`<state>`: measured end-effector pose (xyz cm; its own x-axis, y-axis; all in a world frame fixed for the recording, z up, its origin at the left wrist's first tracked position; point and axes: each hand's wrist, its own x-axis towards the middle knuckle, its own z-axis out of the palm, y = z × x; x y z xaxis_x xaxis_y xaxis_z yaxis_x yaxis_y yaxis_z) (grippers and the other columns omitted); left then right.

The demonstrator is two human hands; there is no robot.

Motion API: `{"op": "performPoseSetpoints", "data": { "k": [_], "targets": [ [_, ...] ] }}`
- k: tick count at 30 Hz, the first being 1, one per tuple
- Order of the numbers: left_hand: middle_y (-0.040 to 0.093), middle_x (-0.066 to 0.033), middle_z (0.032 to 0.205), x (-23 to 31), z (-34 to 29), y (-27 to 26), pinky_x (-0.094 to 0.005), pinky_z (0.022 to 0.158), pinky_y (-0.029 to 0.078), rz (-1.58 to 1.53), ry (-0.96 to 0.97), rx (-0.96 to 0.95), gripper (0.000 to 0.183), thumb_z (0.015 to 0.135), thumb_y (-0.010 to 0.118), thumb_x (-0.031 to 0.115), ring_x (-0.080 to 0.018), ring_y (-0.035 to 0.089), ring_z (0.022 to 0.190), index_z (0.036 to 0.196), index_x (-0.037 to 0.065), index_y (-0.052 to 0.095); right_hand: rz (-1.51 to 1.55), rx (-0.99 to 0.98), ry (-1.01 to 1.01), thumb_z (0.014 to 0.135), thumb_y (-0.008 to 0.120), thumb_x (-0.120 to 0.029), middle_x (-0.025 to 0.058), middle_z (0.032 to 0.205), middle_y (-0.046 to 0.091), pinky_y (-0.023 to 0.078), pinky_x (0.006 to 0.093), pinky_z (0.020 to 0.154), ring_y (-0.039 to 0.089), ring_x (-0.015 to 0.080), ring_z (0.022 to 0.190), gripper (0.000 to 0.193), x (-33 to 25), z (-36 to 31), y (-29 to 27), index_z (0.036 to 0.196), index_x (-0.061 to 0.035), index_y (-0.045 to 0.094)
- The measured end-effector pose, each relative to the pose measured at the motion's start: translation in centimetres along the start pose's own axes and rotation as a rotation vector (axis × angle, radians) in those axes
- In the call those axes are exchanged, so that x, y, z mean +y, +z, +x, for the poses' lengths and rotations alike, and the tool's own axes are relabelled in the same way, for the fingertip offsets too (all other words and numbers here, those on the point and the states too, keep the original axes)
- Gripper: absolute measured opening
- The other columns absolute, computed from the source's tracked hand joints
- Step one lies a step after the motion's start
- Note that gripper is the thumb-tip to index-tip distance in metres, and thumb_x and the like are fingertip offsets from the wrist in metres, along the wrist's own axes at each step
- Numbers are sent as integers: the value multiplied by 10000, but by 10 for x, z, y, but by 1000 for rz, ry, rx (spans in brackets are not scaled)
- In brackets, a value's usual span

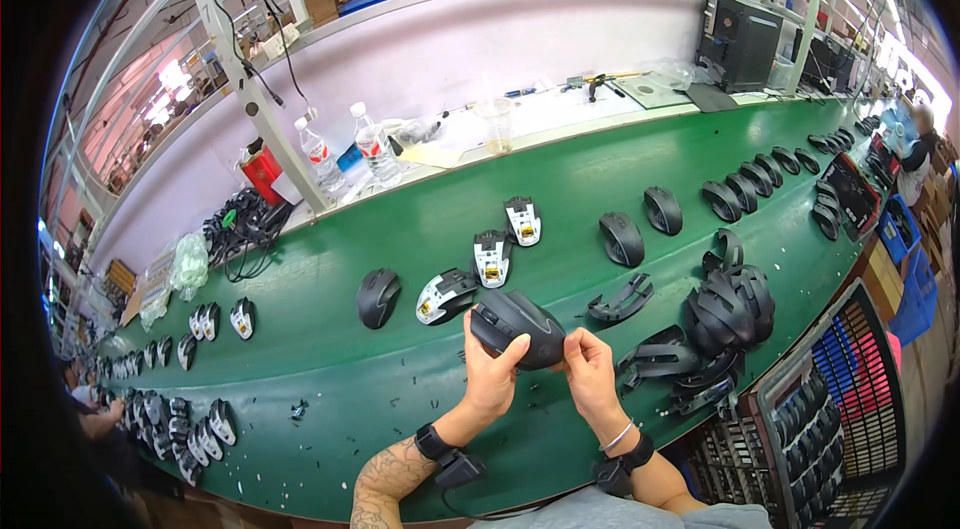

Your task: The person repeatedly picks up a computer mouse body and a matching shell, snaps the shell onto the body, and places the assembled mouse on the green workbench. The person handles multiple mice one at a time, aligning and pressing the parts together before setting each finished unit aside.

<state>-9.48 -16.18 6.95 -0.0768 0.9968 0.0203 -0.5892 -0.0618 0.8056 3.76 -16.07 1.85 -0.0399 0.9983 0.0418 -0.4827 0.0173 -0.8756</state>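
Observation:
A black computer mouse (520,327) is held up over the front of the green bench. My left hand (490,374) grips it from the left, thumb along its near side. At the right end of the mouse, the fingers of my right hand (590,369) pinch its edge; whether a small part is between them I cannot make out. Just beyond lies a mouse with a white inner body (447,296), close to two more opened ones, including an opened mouse (491,259). Left of these rests a black mouse (378,298). A curved black shell piece (620,299) lies to the right.
Black mouse shells (728,309) are heaped at the right, near a dark plastic crate (860,369) of parts. More mice (622,239) line the green bench (330,369) both ways. Water bottles (376,144) and a computer case (740,41) stand along the back. Small scraps dot the bench.

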Motion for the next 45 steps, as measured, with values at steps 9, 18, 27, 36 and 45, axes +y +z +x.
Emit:
{"op": "performPoseSetpoints", "data": {
  "k": [9, 18, 27, 36, 45],
  "targets": [
    [519, -63, 1064, 0, -1, 1, -318, 820, 523, -28, -112, 105, 445, 821, 643, 3, -163, 583, 967, 1157, 91, 364, -68, 22, 37, 951, 563, -282, -2, 708, 592, 474, 230, 606, 559, 71, 625, 310, -1, 2, -1, 769, -31, 562],
    [641, -46, 915, 15, 26, -23, -296, 633, 495, 344, -287, 141, 444, 965, 355, 461, -139, 616, 815, 1026, 85, 583, -15, -29, 187, 953, 549, -315, 26, 766, 636, 502, 229, 592, 567, 82, 595, 307, -9, 7, -15, 829, -40, 601],
    [645, -97, 844, 19, 18, -14, -284, 517, 503, 96, -379, 66, 524, 962, 370, 501, -167, 625, 652, 988, 25, 588, 208, -52, 420, 970, 495, -369, 52, 797, 654, 505, 258, 567, 598, 122, 616, 352, -31, 9, -9, 949, -36, 608],
    [569, -61, 620, 11, 8, -14, -233, 440, 412, 512, -250, -239, 321, 932, 579, 260, -124, 534, 495, 778, -20, 596, 348, 13, 379, 979, 477, -362, 42, 795, 653, 506, 259, 595, 591, 124, 627, 352, -19, 9, -7, 970, -36, 609],
    [488, 31, 607, 89, 33, -122, -195, 432, 317, 542, -77, 28, 290, 937, 574, 260, -45, 433, 501, 706, 96, 514, -1393, 121, -460, 761, 670, -60, 172, 1259, 463, 380, 427, 972, 387, 352, 1198, 501, -43, 24, -18, 1238, -38, 515]
  ]
}}
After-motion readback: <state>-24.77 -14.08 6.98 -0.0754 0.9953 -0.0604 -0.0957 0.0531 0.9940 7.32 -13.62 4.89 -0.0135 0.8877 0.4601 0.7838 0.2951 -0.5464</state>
